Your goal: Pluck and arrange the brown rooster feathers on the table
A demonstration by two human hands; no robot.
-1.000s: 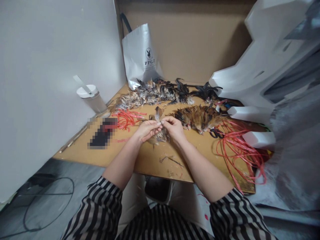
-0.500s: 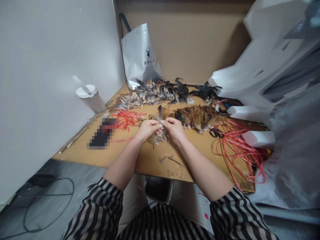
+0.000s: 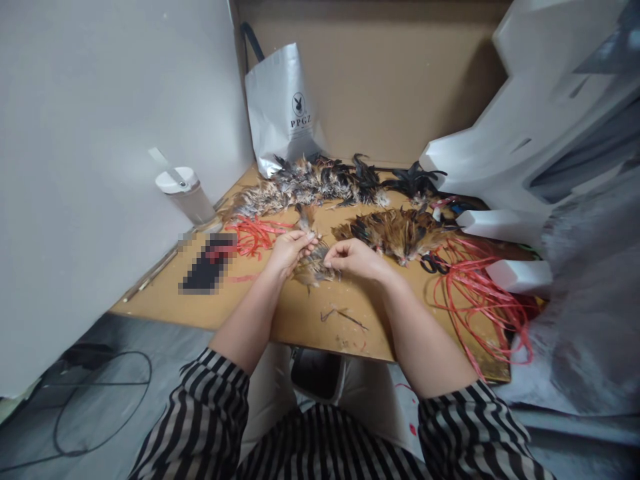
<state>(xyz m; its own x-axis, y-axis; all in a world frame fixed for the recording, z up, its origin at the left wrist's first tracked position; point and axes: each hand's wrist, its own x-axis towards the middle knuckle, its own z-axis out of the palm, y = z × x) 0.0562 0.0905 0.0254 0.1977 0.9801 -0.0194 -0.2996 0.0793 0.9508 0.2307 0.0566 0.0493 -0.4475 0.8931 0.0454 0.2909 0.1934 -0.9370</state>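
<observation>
While feather tuft (image 3: 307, 217) is pinched in left hand (image 3: 291, 252) above table (image 3: 295, 323), fingertips together, right hand (image 3: 357, 259) hangs near, thumb and index almost meeting, can't tell if holding anything; loose feathers (image 3: 313, 271) lie below; red strips (image 3: 253, 235) further left.

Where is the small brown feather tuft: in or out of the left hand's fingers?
In, it appears: the left hand is pinched at the near end of the tuft, which sticks out beyond. The grip itself is hidden.

Pale wall (image 3: 120, 100) left, tan panel (image 3: 390, 73) behind, grey floor (image 3: 113, 407).
</observation>
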